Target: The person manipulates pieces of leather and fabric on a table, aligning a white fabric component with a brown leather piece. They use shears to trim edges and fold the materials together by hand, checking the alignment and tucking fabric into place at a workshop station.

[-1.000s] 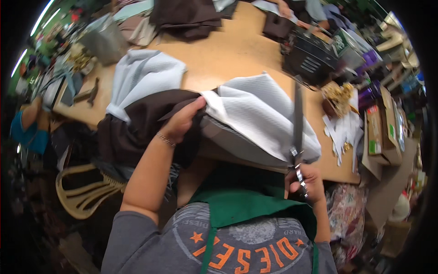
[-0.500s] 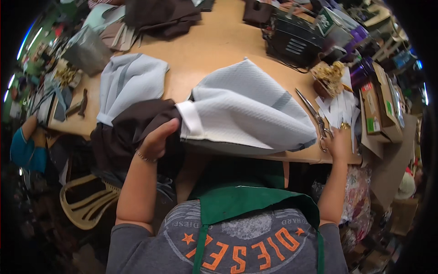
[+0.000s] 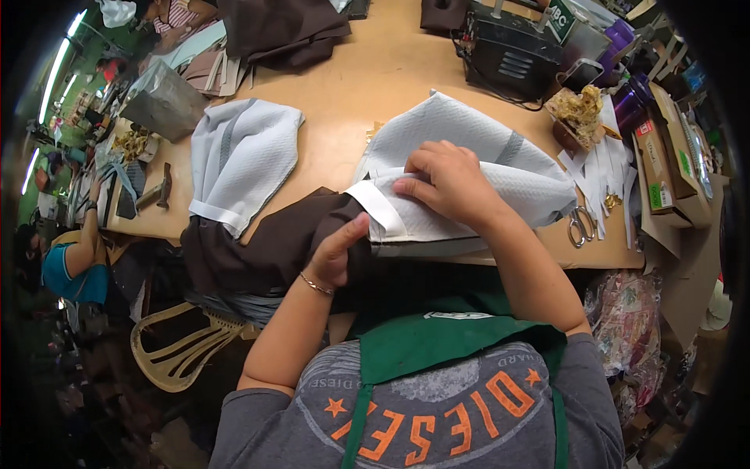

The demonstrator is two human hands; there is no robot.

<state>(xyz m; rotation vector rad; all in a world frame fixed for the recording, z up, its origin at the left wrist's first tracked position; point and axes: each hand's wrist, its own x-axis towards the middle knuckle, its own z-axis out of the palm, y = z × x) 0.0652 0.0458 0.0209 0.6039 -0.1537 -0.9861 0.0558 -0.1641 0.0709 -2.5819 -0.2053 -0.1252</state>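
A light grey textured fabric piece (image 3: 508, 187) with a darker grey stripe lies before me, joined to dark brown cloth (image 3: 289, 230). A short white strip (image 3: 376, 209) crosses the join. My left hand (image 3: 334, 258) grips the brown cloth at its near edge beside the strip, thumb on top and fingers hidden beneath. On the grey fabric, just right of the strip, rests my right hand (image 3: 453, 180). Its fingers are curled with the thumb near them; what they hold, if anything, is hidden. A second grey piece (image 3: 242, 156) with a white band lies farther left, also joined to brown cloth.
Scissors (image 3: 580, 225) lie partly under the fabric's right end, beside white strips (image 3: 601, 176) and small gold-coloured pieces (image 3: 613, 201). A hammer (image 3: 160, 187) is at the left. A black vented machine (image 3: 512, 59) stands far right; folded brown cloth (image 3: 285, 31) lies at the back. People sit nearby.
My right hand has come from beside the scissors onto the grey fabric near the white strip. In the picture, my left hand and the held cloth sit farther right and slightly lower.
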